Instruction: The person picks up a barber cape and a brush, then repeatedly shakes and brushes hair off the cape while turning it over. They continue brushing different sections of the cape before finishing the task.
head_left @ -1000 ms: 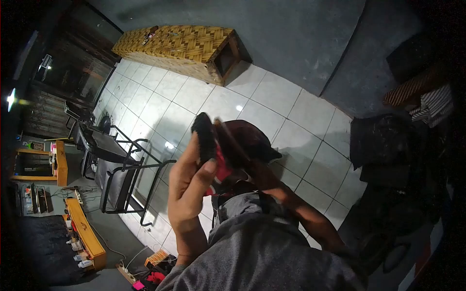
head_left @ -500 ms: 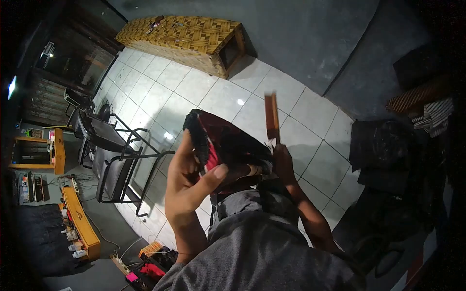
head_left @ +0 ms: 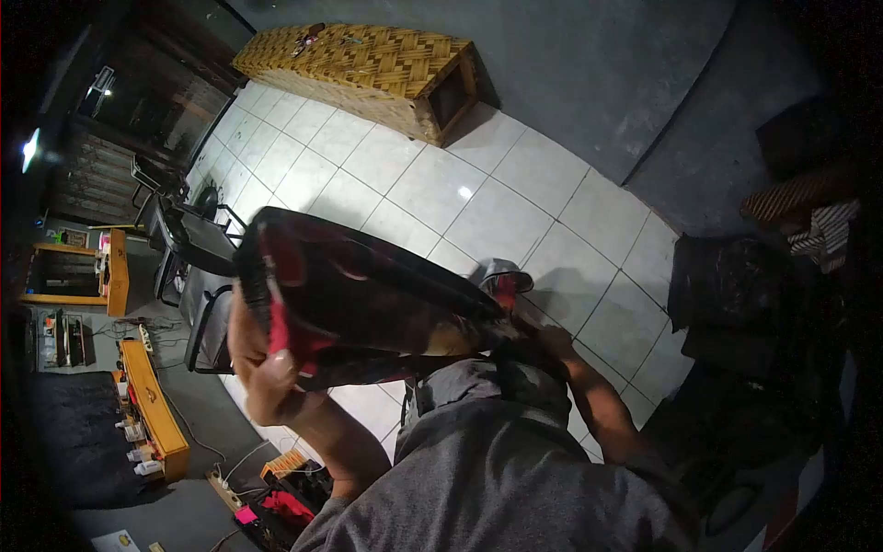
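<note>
My left hand (head_left: 262, 363) grips the wide end of a glossy black-and-red sheet-like piece (head_left: 368, 285), thumb on the near side and fingers behind. The piece runs across in front of my body and narrows toward my right hand (head_left: 547, 342). That hand is closed at the narrow end, its fingers partly hidden; I cannot tell what it holds. Just beyond it shows a grey rounded shape with a red patch (head_left: 504, 283). My grey shirt (head_left: 478, 451) fills the lower middle of the view.
A woven-patterned bench (head_left: 368, 64) stands along the far wall on white tiles (head_left: 515, 202). At left are black chairs (head_left: 189, 239), a yellow shelf (head_left: 154, 405) with bottles, and cables. Dark bags (head_left: 722, 276) and striped cloth (head_left: 823, 235) lie at right.
My left hand has moved left, and the black-and-red piece now appears longer and wider. The reddish-brown, brush-like thing upright in my right hand is no longer plainly visible; that hand has lowered.
</note>
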`<action>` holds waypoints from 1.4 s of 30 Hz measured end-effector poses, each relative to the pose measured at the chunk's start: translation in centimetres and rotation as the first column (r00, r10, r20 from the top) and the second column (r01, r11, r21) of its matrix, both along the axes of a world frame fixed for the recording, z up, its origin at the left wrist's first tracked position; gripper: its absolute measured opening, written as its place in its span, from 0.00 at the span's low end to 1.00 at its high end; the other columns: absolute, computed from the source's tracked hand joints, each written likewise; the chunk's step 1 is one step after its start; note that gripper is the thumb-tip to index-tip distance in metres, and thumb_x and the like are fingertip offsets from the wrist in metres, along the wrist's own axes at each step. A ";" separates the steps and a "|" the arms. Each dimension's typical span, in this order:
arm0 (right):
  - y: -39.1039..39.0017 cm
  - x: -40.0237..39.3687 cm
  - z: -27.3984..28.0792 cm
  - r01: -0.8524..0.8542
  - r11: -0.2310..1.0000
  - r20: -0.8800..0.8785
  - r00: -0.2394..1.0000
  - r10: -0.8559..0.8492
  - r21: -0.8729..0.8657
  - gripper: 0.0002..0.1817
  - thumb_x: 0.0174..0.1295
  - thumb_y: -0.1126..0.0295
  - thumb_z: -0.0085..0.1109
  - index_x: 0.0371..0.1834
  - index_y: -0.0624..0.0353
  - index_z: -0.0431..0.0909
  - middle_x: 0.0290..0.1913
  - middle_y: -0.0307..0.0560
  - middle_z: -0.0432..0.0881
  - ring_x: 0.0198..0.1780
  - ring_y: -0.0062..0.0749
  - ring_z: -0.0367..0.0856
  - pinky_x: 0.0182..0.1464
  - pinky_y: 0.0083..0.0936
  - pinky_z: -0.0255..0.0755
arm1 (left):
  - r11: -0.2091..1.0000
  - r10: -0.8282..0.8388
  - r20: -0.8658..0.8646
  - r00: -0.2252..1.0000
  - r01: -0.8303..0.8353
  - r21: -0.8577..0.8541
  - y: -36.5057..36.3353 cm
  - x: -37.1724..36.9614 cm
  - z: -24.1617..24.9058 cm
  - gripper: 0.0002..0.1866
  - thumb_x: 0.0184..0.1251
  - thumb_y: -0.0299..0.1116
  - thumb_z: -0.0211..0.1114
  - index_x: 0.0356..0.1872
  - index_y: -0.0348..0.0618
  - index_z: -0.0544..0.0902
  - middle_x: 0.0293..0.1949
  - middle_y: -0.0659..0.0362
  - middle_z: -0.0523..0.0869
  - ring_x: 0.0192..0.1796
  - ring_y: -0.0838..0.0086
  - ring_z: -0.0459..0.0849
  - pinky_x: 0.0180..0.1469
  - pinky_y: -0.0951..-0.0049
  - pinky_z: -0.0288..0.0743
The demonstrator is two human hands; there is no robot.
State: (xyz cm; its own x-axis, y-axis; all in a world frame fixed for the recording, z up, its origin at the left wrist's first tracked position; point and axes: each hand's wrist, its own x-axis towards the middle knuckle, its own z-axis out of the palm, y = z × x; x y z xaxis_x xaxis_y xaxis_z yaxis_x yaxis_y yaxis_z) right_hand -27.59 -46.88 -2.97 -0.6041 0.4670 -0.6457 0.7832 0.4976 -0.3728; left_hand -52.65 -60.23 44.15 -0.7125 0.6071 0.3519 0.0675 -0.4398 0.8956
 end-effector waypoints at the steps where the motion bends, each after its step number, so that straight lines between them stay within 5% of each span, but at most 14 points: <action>1: -0.1 1.3 -2.1 0.050 0.998 0.149 0.987 -0.055 0.036 0.21 0.50 0.60 0.54 0.46 0.57 0.73 0.36 0.54 0.79 0.40 0.48 0.79 0.40 0.39 0.72 | 0.999 -0.044 -0.050 0.998 0.045 0.021 -0.5 -0.6 0.1 0.41 0.42 0.34 0.55 0.58 0.20 0.52 0.53 0.35 0.66 0.53 0.54 0.72 0.54 0.64 0.68; 4: 1.4 1.4 1.4 -0.153 0.982 0.204 0.963 0.174 -0.114 0.22 0.48 0.67 0.53 0.49 0.62 0.68 0.40 0.60 0.76 0.43 0.48 0.77 0.40 0.40 0.71 | 0.996 -0.010 -0.038 0.999 0.007 -0.086 -0.1 -0.7 0.2 0.39 0.42 0.32 0.54 0.59 0.21 0.53 0.53 0.37 0.67 0.54 0.54 0.71 0.56 0.63 0.66; 6: 1.7 -0.1 2.0 -0.230 0.954 -0.091 0.964 0.251 0.194 0.23 0.48 0.67 0.55 0.49 0.63 0.65 0.36 0.61 0.75 0.37 0.50 0.77 0.37 0.39 0.71 | 0.959 0.030 0.022 0.999 -0.022 -0.283 0.1 0.0 -0.8 0.39 0.42 0.28 0.58 0.59 0.23 0.55 0.53 0.41 0.69 0.54 0.59 0.72 0.56 0.66 0.65; 8: 1.4 -4.3 6.9 0.302 0.952 -0.695 0.693 -0.191 0.040 0.20 0.52 0.67 0.51 0.48 0.63 0.63 0.31 0.57 0.74 0.32 0.48 0.75 0.35 0.39 0.70 | 0.926 -0.041 0.128 0.991 0.086 -0.368 1.3 0.9 -1.6 0.36 0.45 0.23 0.60 0.59 0.26 0.56 0.49 0.46 0.72 0.47 0.67 0.75 0.47 0.75 0.68; 10: 0.0 -9.0 11.3 0.378 0.721 -0.658 0.303 -0.689 -0.581 0.16 0.57 0.69 0.47 0.47 0.62 0.63 0.31 0.55 0.72 0.29 0.45 0.74 0.33 0.36 0.70 | 0.882 -0.184 0.209 0.960 0.255 -0.397 2.3 0.8 -2.4 0.33 0.51 0.20 0.60 0.59 0.30 0.56 0.44 0.52 0.75 0.40 0.77 0.76 0.36 0.84 0.68; 12: -1.1 -11.0 20.4 0.140 0.976 -0.849 0.482 -0.215 -0.168 0.16 0.63 0.67 0.37 0.48 0.67 0.64 0.41 0.68 0.71 0.43 0.60 0.71 0.40 0.43 0.67 | 0.899 -0.167 0.163 0.972 0.218 -0.379 2.8 1.5 -3.3 0.33 0.51 0.19 0.60 0.59 0.30 0.55 0.45 0.52 0.74 0.41 0.77 0.75 0.38 0.84 0.68; 16: -3.4 -14.0 23.1 0.007 0.993 -0.949 0.293 -0.115 -0.119 0.18 0.60 0.69 0.42 0.51 0.66 0.60 0.37 0.66 0.73 0.41 0.55 0.74 0.37 0.39 0.70 | 0.936 -0.171 0.107 0.980 0.195 -0.292 3.3 1.6 -3.2 0.36 0.47 0.20 0.61 0.60 0.28 0.55 0.48 0.52 0.73 0.45 0.73 0.74 0.49 0.76 0.66; 20: -1.7 -12.3 14.3 -0.288 0.957 -0.436 0.858 0.271 0.027 0.21 0.57 0.63 0.49 0.54 0.56 0.63 0.31 0.57 0.77 0.35 0.50 0.78 0.36 0.39 0.70 | 0.966 -0.091 0.069 0.993 0.105 -0.237 2.8 1.2 -1.5 0.43 0.35 0.28 0.59 0.60 0.25 0.55 0.45 0.49 0.74 0.46 0.68 0.75 0.51 0.77 0.64; 28: 3.8 -4.3 5.9 -0.011 0.990 -0.033 0.999 0.006 -0.141 0.16 0.54 0.66 0.49 0.44 0.61 0.67 0.28 0.53 0.77 0.32 0.43 0.79 0.27 0.35 0.72 | 0.978 -0.095 0.134 0.986 0.118 -0.173 2.5 1.6 -1.6 0.44 0.33 0.30 0.59 0.59 0.24 0.54 0.49 0.46 0.72 0.51 0.65 0.74 0.52 0.74 0.65; 30: 3.7 -4.8 -0.3 0.431 0.838 -0.643 0.754 -0.131 0.335 0.10 0.58 0.66 0.45 0.37 0.60 0.66 0.22 0.49 0.74 0.22 0.40 0.76 0.24 0.33 0.71 | 0.946 -0.096 0.148 0.984 0.136 -0.294 2.6 1.2 -2.5 0.40 0.41 0.24 0.59 0.61 0.27 0.53 0.51 0.48 0.71 0.50 0.66 0.74 0.52 0.75 0.66; 34: 2.1 -9.3 19.4 0.386 0.601 -0.508 0.323 -0.798 -0.700 0.11 0.57 0.68 0.42 0.39 0.61 0.68 0.26 0.52 0.74 0.27 0.41 0.76 0.27 0.36 0.70 | 0.909 -0.177 0.206 0.962 0.240 -0.340 4.7 1.7 -2.9 0.34 0.51 0.22 0.61 0.59 0.31 0.55 0.49 0.51 0.72 0.49 0.71 0.74 0.50 0.76 0.68; 37: -1.4 -11.0 22.2 0.301 0.906 -0.857 0.334 -0.394 -0.299 0.15 0.63 0.60 0.42 0.38 0.62 0.70 0.38 0.59 0.76 0.41 0.53 0.74 0.36 0.35 0.70 | 0.901 -0.249 0.206 0.946 0.304 -0.308 5.3 1.9 -3.2 0.34 0.51 0.23 0.61 0.59 0.31 0.55 0.49 0.52 0.72 0.47 0.72 0.75 0.50 0.77 0.67; 39: -3.3 -11.7 17.5 0.172 0.755 -0.750 0.379 0.542 0.633 0.16 0.61 0.61 0.45 0.42 0.63 0.72 0.37 0.56 0.78 0.39 0.53 0.76 0.38 0.34 0.70 | 0.914 -0.233 0.181 0.956 0.279 -0.296 5.6 2.2 -3.0 0.36 0.49 0.23 0.61 0.60 0.31 0.54 0.49 0.52 0.71 0.47 0.72 0.74 0.49 0.77 0.67; 42: -2.0 -10.7 15.2 -0.021 0.963 -0.736 0.641 0.220 0.269 0.17 0.56 0.61 0.49 0.42 0.62 0.73 0.40 0.56 0.77 0.41 0.49 0.77 0.41 0.37 0.70 | 0.949 -0.118 0.109 0.987 0.144 -0.281 4.7 2.3 -2.3 0.42 0.43 0.25 0.62 0.62 0.30 0.51 0.49 0.52 0.71 0.47 0.72 0.73 0.50 0.77 0.65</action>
